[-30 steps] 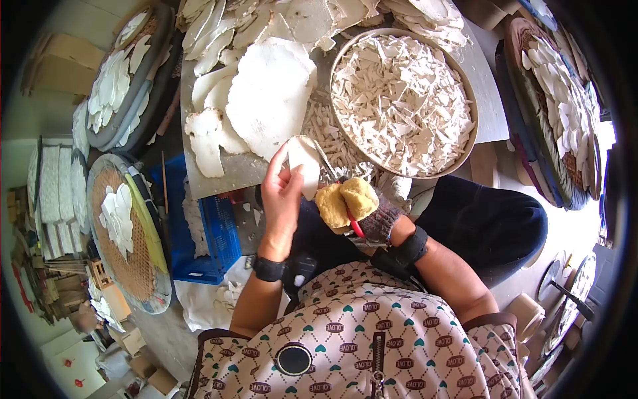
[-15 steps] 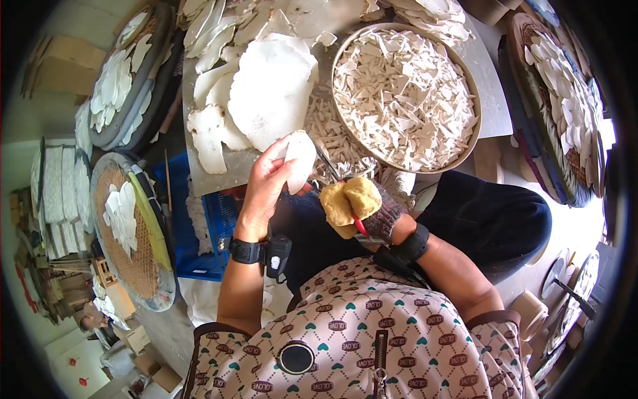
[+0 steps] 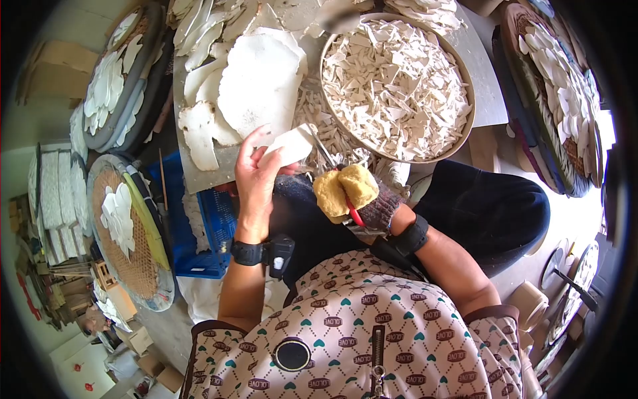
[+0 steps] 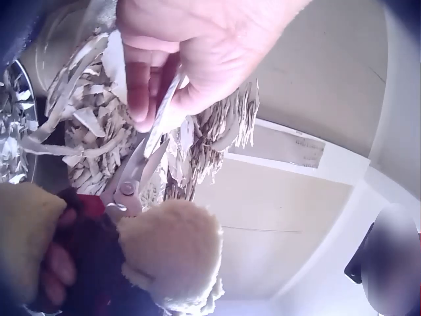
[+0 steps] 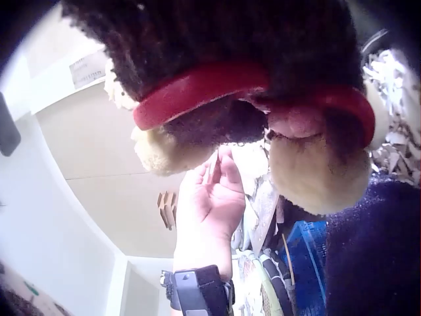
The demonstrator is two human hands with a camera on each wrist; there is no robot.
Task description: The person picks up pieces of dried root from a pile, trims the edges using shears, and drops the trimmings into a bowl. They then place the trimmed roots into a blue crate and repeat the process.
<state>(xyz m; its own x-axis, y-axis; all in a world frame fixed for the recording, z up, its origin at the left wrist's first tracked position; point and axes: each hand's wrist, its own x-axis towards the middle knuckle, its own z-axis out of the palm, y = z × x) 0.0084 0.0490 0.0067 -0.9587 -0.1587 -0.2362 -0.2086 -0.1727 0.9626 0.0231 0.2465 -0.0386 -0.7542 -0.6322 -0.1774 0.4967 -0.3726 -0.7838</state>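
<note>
My bare left hand pinches a thin, flat off-white piece between thumb and fingers, its far end tilted up to the right. In a dark knitted glove, my right hand grips red-handled scissors. Yellow sponge padding wraps the handles and hides most of the right fingers. From the left wrist view, the scissor blades stand parted at the lower edge of the piece. Some fingertips show bare beyond the glove.
A round tray heaped with white cut chips stands on the metal table. Larger white sheets are piled at its left. A blue crate sits below the table's left edge. Round woven trays with white slices stand at both sides.
The left hand has turned and shifted left, swinging the piece from nearly upright to leaning right, its far end now by the scissor blades. The right hand keeps its grip on the scissors.
</note>
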